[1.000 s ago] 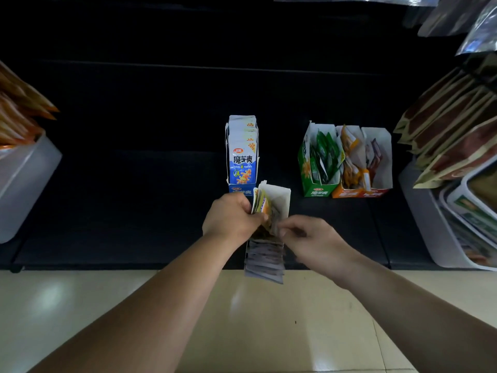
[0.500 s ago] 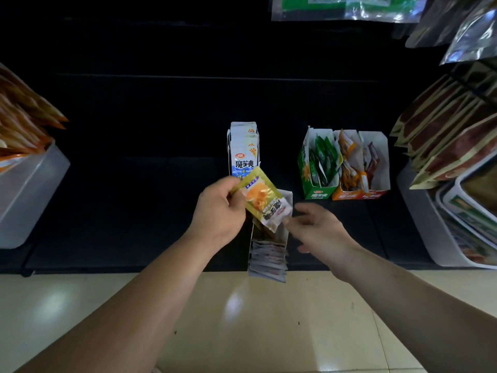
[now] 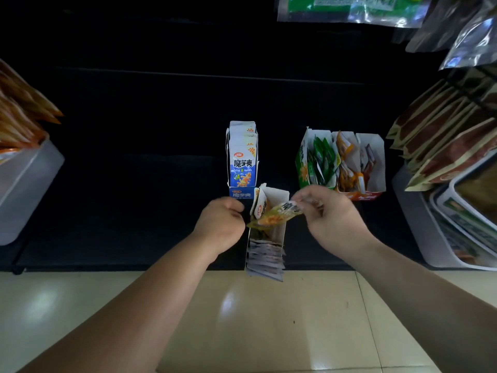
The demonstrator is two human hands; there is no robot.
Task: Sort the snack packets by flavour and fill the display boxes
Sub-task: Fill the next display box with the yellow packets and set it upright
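Your right hand (image 3: pixel 333 222) pinches the yellow packet (image 3: pixel 277 214) by its far end between thumb and fingertips, the other fingers curled in. The packet hangs tilted just above the open box (image 3: pixel 281 196), over the box's far half and not touching the packets inside. Your left hand (image 3: pixel 220 227) sits against the left wall of the open box with its fingers curled. You cannot tell whether it grips the wall or only rests beside it.

The open box stands on the dark shelf (image 3: pixel 134 211), its near end reaching the shelf's front edge, and a row of grey packets (image 3: pixel 265 261) fills that near end. Directly behind the open box stands the blue box (image 3: pixel 242 168), packed with upright blue-and-white packets. Behind and to the right of the open box are the green box (image 3: pixel 302 168), holding green packets, and touching it the orange box (image 3: pixel 360 196), holding yellow packets. Far to the left of the open box sits a white tub (image 3: pixel 24 189) of orange bags. The tiled floor (image 3: pixel 242 319) lies in front of the open box.
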